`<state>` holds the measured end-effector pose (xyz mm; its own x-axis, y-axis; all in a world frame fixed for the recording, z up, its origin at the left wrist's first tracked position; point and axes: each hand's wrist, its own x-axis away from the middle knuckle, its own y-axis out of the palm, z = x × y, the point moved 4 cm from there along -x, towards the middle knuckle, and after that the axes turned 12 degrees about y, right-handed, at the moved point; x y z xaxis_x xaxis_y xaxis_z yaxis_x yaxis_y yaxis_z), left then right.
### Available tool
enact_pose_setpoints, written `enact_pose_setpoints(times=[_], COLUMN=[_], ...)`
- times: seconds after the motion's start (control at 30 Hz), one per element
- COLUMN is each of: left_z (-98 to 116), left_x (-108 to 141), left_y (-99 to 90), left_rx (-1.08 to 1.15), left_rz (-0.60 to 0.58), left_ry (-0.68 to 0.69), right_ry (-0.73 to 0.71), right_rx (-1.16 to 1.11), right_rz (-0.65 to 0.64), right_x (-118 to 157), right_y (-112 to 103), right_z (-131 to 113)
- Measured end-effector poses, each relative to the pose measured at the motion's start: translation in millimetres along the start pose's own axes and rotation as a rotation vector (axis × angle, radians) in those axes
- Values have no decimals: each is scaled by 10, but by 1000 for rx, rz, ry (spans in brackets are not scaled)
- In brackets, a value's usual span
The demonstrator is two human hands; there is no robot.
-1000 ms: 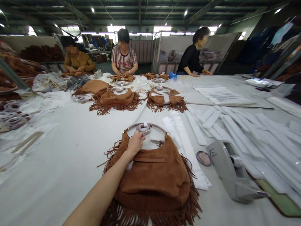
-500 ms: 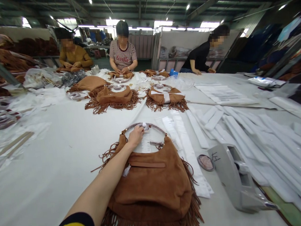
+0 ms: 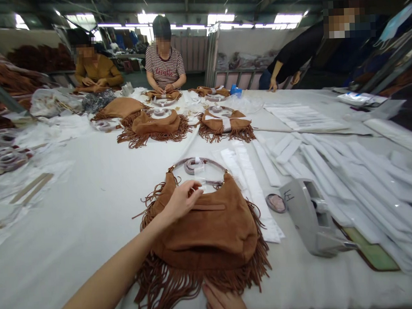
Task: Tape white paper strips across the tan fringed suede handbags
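Observation:
A brown suede fringed handbag [image 3: 209, 237] lies flat on the table in front of me, its handle [image 3: 211, 162] arched away from me. A wrapped, coiled strap [image 3: 192, 166] sits inside the handle's arch, and a pale translucent strip [image 3: 200, 172] runs from the handle down toward the bag's opening. My left hand [image 3: 185, 198] is above the bag's top edge, fingers curled together at the strip's lower end. At the bottom fringe is my right hand [image 3: 226, 301]; its fingertips are partly under the tassels, so its grip is hidden.
To the right stand a grey tape dispenser [image 3: 308, 218], a small round dish [image 3: 275, 203] and many white padded strips [image 3: 345, 181]. More fringed bags [image 3: 156, 124] lie farther back. Three people work across the table, one of them leaning [image 3: 297, 47] at the right.
My left hand has moved from the coiled strap at the handle down toward the bag's opening. My right hand has come into view at the bottom fringe. The person at right has shifted rightward.

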<state>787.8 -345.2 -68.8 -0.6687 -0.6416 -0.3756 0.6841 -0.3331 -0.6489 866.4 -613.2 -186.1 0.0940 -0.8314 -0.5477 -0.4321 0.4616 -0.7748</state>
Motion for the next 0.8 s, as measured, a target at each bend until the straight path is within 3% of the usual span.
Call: enact_pose_setpoints(times=[0.1, 0.2, 0.3, 0.43, 0.53, 0.63, 0.8], left_z=[314, 434, 583, 808, 786, 621, 375], left_x=[602, 1047, 1331, 1683, 1923, 2064, 2142], left_y=[-31, -15, 27, 260, 483, 654, 779], left_rx=[111, 18, -203, -364, -475, -555, -585], left_rz=[-93, -134, -64, -58, -82, -51, 139], left_ry=[42, 49, 139, 263, 307, 348, 464], right_ry=[24, 169, 285, 321, 341, 369, 192], right_rx=[-136, -201, -30, 177, 204, 172, 119], right_rz=[13, 94, 248, 170, 72, 63, 89], right_x=[-62, -66, -50, -94, -109, -85, -126], right_y=[-145, -298, -450, -497, -439, -355, -344], right_z=[-22, 12, 56, 60, 78, 175, 353])
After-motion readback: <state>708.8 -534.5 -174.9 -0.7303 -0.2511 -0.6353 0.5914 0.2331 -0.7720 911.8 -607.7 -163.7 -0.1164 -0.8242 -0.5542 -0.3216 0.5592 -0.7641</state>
